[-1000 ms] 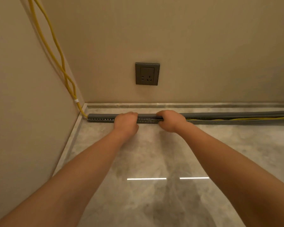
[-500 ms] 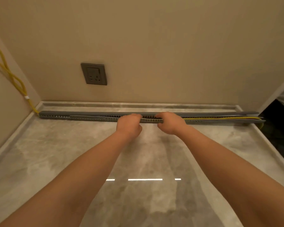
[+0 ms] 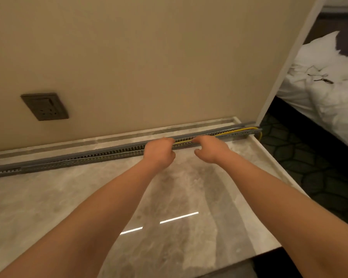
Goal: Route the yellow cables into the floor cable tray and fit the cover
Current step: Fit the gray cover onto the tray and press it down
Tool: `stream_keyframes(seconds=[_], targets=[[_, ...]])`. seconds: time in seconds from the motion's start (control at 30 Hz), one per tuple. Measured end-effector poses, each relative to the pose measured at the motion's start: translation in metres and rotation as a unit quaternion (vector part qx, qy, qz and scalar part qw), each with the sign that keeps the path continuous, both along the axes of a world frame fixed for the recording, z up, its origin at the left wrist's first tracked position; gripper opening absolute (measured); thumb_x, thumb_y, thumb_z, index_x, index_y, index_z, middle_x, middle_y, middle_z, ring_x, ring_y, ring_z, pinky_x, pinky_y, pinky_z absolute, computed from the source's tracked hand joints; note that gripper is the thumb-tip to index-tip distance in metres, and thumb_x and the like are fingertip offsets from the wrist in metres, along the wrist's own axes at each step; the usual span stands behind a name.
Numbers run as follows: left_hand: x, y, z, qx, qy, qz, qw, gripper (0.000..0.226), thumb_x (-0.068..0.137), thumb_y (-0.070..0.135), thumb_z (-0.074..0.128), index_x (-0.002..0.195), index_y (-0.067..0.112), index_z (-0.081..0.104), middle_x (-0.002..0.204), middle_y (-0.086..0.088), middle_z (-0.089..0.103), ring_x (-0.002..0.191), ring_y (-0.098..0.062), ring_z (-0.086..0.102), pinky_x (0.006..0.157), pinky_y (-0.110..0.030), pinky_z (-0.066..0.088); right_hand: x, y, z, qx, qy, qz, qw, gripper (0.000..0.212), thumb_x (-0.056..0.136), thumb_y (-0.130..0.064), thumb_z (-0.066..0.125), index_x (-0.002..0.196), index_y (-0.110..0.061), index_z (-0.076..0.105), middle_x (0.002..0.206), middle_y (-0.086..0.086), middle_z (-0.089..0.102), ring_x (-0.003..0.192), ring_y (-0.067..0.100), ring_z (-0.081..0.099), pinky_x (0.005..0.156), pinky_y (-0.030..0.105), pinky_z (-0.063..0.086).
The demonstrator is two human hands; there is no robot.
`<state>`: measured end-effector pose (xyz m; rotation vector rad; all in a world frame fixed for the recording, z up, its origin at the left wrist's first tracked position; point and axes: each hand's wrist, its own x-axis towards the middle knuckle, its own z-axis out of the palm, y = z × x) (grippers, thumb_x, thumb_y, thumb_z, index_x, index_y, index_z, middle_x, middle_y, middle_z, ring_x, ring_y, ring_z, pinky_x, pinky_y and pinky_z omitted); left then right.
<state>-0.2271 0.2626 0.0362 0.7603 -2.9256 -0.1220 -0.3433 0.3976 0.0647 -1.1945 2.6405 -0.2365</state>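
Note:
A long grey slotted cable tray (image 3: 72, 160) runs along the foot of the wall on the marble floor. Yellow cables (image 3: 234, 131) lie in its open right part and loop out at the right end. A grey cover strip (image 3: 117, 150) lies along the tray's top from the left up to my hands. My left hand (image 3: 160, 152) is curled over the cover, fingertips on its top edge. A short gap to the right, my right hand (image 3: 210, 148) hooks its fingers over the same strip, thumb held off. Yellow cable shows between the two hands.
A dark wall socket (image 3: 44, 106) sits low on the wall at the left. The marble floor (image 3: 189, 207) ends at a raised edge on the right, beside dark patterned carpet (image 3: 309, 167). A bed with white bedding (image 3: 325, 87) stands beyond the wall's end.
Both hands have slid to the right along the tray, and my view has swung right with them. The left corner with the hanging yellow cables has left the frame.

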Motion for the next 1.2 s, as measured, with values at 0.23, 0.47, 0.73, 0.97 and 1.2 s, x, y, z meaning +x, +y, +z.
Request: stream_keyframes(seconds=[0.23,0.47,0.73,0.97,1.2], targets=[[-0.053,0.029,0.0,-0.001,0.007,-0.083,0.997,0.04,0.085,0.025,0.051,0.124,0.02,0.056,0.124,-0.004,0.063,0.11,-0.03,0.061,0.083,-0.037,0.05,-0.032,0.049,0.005,0.002,0.014,-0.074,0.997,0.049,0.09,-0.026,0.051,0.138,-0.031,0.049,0.139,0.001,0.055,0.128,0.025,0.051,0.099,0.041,0.048],[-0.103,0.059,0.0,0.011,0.008,-0.105,0.994,0.036,0.087,0.023,0.05,0.122,0.019,0.057,0.122,-0.004,0.063,0.108,-0.03,0.061,0.081,-0.037,0.051,-0.085,0.081,0.01,0.019,0.032,-0.09,0.995,0.048,0.091,-0.021,0.049,0.139,-0.028,0.049,0.133,0.004,0.059,0.119,0.027,0.057,0.089,0.039,0.052],[-0.187,0.103,-0.01,0.032,0.033,-0.067,0.997,0.036,0.088,0.028,0.049,0.122,0.022,0.057,0.121,-0.004,0.064,0.108,-0.03,0.061,0.083,-0.038,0.051,-0.181,0.11,0.003,0.022,0.057,-0.057,0.996,0.041,0.089,-0.02,0.051,0.128,-0.03,0.059,0.122,0.004,0.064,0.11,0.028,0.06,0.086,0.041,0.055],[-0.26,0.138,-0.02,0.044,0.064,-0.02,0.997,0.031,0.092,0.029,0.049,0.121,0.024,0.059,0.118,-0.002,0.064,0.105,-0.028,0.062,0.081,-0.037,0.05,-0.255,0.114,-0.012,0.031,0.044,0.027,0.998,0.03,0.088,-0.02,0.055,0.113,-0.03,0.068,0.11,0.005,0.067,0.101,0.027,0.062,0.083,0.04,0.055],[-0.3,0.125,-0.028,0.051,0.038,0.021,0.998,0.036,0.099,0.035,0.04,0.13,0.022,0.055,0.127,-0.004,0.06,0.113,-0.028,0.059,0.087,-0.039,0.048,-0.3,0.098,-0.028,-0.007,0.009,0.073,0.997,0.024,0.08,-0.028,0.069,0.104,-0.026,0.069,0.111,0.001,0.063,0.1,0.022,0.061,0.076,0.033,0.049]])
